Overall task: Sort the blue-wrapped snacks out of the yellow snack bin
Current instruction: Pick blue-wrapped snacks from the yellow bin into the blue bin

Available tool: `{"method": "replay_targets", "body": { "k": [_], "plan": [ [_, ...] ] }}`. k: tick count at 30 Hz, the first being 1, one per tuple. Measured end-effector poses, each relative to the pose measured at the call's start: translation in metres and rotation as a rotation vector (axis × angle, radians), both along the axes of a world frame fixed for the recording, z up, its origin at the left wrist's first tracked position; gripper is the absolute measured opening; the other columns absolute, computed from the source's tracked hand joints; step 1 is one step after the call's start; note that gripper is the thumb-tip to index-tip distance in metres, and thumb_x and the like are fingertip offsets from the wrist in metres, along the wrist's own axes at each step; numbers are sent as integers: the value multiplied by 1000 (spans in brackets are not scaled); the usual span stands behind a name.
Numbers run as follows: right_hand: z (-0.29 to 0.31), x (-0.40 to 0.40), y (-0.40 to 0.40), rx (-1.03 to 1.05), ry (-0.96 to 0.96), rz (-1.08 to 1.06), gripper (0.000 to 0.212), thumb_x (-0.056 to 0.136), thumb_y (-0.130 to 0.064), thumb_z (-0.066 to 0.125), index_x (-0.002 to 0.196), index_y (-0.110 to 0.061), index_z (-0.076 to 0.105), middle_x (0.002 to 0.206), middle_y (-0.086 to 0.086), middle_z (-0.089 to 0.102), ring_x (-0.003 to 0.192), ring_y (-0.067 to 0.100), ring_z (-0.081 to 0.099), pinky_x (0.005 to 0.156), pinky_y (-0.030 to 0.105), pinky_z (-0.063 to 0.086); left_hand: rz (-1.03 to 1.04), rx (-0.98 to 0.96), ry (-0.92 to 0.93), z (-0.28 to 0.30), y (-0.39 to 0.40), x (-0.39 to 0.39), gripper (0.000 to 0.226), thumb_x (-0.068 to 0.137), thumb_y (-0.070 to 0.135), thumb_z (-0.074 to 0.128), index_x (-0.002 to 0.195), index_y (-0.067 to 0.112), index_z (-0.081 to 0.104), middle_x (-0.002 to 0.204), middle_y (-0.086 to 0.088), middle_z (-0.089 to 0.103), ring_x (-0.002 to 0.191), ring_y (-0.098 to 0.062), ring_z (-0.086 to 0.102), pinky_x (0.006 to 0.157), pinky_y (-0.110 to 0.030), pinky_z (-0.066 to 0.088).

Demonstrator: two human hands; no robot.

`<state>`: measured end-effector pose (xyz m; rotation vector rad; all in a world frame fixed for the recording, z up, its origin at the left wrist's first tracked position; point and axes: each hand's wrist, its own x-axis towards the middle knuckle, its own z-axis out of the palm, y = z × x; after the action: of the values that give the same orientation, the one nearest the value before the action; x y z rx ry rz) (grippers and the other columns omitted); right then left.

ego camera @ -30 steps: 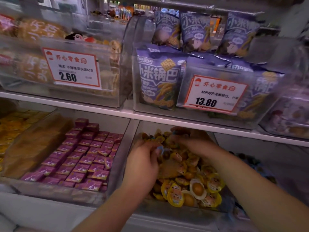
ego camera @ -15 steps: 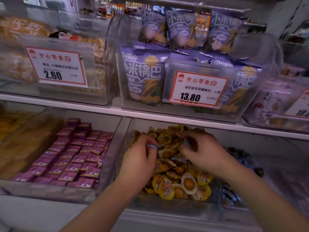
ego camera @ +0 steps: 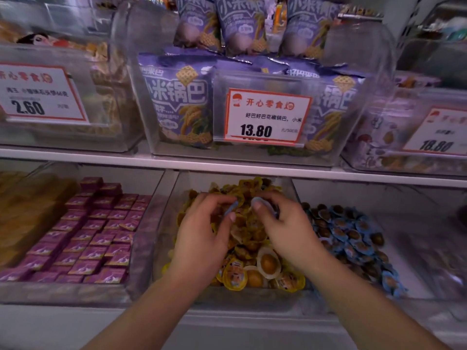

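A clear bin on the lower shelf holds a heap of yellow-wrapped snacks. Both hands are over the middle of that heap. My left hand pinches a small blue-wrapped snack between thumb and fingers. My right hand grips another blue-wrapped snack with curled fingers. The two blue pieces are close together, just above the yellow pile. To the right, a neighbouring bin holds a pile of blue-wrapped snacks.
Left of the yellow bin sits a bin of purple square packets. The white shelf board runs just above the hands. On it stand clear bins of purple snack bags with price tags.
The camera has moved closer and shifted right. My right hand has pulled back from the rear of the heap with a blue snack; my left hand still holds its blue snack.
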<state>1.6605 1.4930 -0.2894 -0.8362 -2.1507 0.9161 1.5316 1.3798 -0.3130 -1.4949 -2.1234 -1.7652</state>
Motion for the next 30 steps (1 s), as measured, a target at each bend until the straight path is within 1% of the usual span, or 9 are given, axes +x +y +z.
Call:
{"method": "replay_targets", "body": {
  "k": [4, 7, 10, 12, 15, 18, 21, 26, 30],
  "plan": [
    [18, 10, -16, -765, 424, 8, 22, 98, -23, 58, 87, -19, 76, 90, 9, 73, 65, 14, 66, 50, 29, 47, -33, 98, -85, 12, 1, 25, 28, 89, 20, 72, 108, 39, 63, 107, 19, 66, 102, -2, 65, 84, -19, 52],
    [31, 29, -31, -1143, 570, 258, 23, 94, -33, 64, 96, -14, 77, 84, 4, 68, 66, 12, 63, 52, 27, 50, -54, 120, -47, 23, 3, 48, 33, 83, 26, 74, 110, 43, 65, 109, 26, 67, 106, 5, 62, 89, -10, 45],
    [34, 48, -36, -1096, 582, 212, 26, 80, -29, 75, 99, -12, 76, 80, 3, 64, 67, 9, 62, 53, 23, 51, -153, 71, -78, 31, 8, 63, 45, 85, 20, 77, 117, 48, 64, 120, 26, 66, 116, 4, 59, 95, -18, 48],
    [32, 64, -32, -1025, 584, 157, 32, 75, -25, 78, 102, -9, 75, 89, 8, 68, 72, 14, 65, 53, 23, 51, -333, 45, -140, 33, 10, 74, 54, 91, 16, 70, 134, 44, 54, 131, 26, 61, 124, 4, 54, 96, -10, 44],
    [29, 88, -14, -823, 563, 66, 15, 83, -15, 74, 98, -14, 76, 93, 13, 75, 76, 22, 72, 55, 25, 54, -579, -50, -137, 27, 9, 83, 60, 99, 25, 56, 152, 38, 32, 146, 27, 47, 127, -3, 51, 102, -12, 38],
    [23, 112, 19, -681, 453, -91, 15, 90, -3, 64, 82, -12, 73, 77, 16, 73, 65, 27, 71, 50, 29, 54, -458, -142, 47, 21, 9, 69, 56, 98, 42, 50, 151, 43, 31, 151, 28, 39, 136, 3, 40, 105, -11, 35],
    [6, 132, 53, -549, 272, -218, 15, 87, -2, 64, 81, -14, 70, 76, 17, 72, 63, 28, 72, 56, 37, 59, -295, -286, 359, 10, 10, 48, 50, 96, 54, 43, 142, 35, 48, 148, 20, 46, 139, 0, 38, 111, -33, 39],
    [-32, 142, 82, -209, -202, -239, 9, 86, -39, 68, 80, -46, 66, 82, -6, 74, 77, 21, 70, 70, 36, 57, -238, -561, 628, -9, 10, 46, 65, 92, 74, 27, 138, 36, 53, 148, 15, 46, 141, -9, 36, 115, -40, 32],
    [-29, 130, 83, -160, -25, -221, 30, 91, -31, 61, 73, -54, 69, 79, -30, 70, 82, -5, 67, 72, 13, 53, -266, -560, 609, -5, 13, 51, 71, 87, 82, 29, 142, 40, 47, 151, 17, 40, 144, -8, 30, 118, -42, 28]
  ]
}}
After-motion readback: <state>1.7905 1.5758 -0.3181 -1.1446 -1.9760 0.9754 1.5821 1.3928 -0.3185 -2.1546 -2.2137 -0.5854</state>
